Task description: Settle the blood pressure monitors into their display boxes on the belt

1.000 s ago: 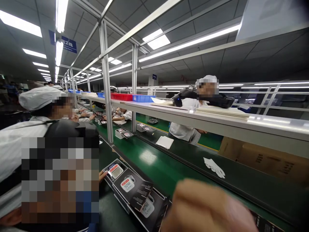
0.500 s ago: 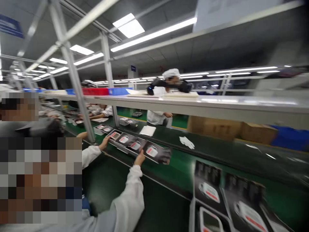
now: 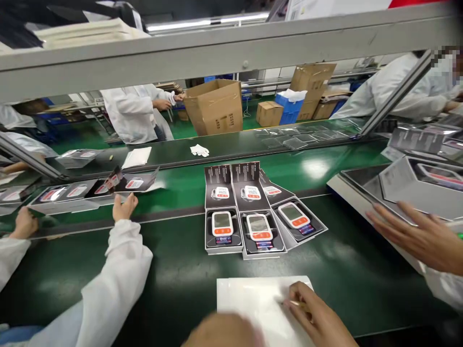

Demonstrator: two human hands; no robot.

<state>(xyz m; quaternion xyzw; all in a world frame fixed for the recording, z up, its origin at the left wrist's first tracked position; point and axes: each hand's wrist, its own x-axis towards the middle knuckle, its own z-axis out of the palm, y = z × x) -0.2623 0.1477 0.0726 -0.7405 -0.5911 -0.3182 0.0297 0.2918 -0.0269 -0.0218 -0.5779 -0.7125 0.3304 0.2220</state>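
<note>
Head view, own hands first. Right hand [image 3: 316, 313] sits on a white sheet [image 3: 262, 301], fingers drawn in narrow and pinching a slender pale stick [image 3: 294, 303], possibly a pen; too small to tell. Left hand [image 3: 220, 332] is a blur at the sheet's lower edge, so whether it is open or closed cannot be read.

Just beyond the sheet, three open cartons [image 3: 258, 233] sit close together on a dark green bench [image 3: 173, 284], the rightmost angled away from the other two. Each lid lies folded back, printed with a picture of the product. Each tray holds a white-and-orange digital meter [image 3: 258, 227] with its screen facing up and a small coloured item below it.

State as it lies: all three lids are open and all three meters are seated in their trays. No lid is closed and no meter is out. Nothing shows on the sheet apart from the hands.

Neighbours: a co-worker's hand [image 3: 125, 207] in a white sleeve, fingers loosely spread, lies near more open cartons [image 3: 68, 197] on the green conveyor belt [image 3: 318, 178]. To the right, another co-worker's spread hand [image 3: 408, 236] reaches a metal tray [image 3: 361, 190].
</note>
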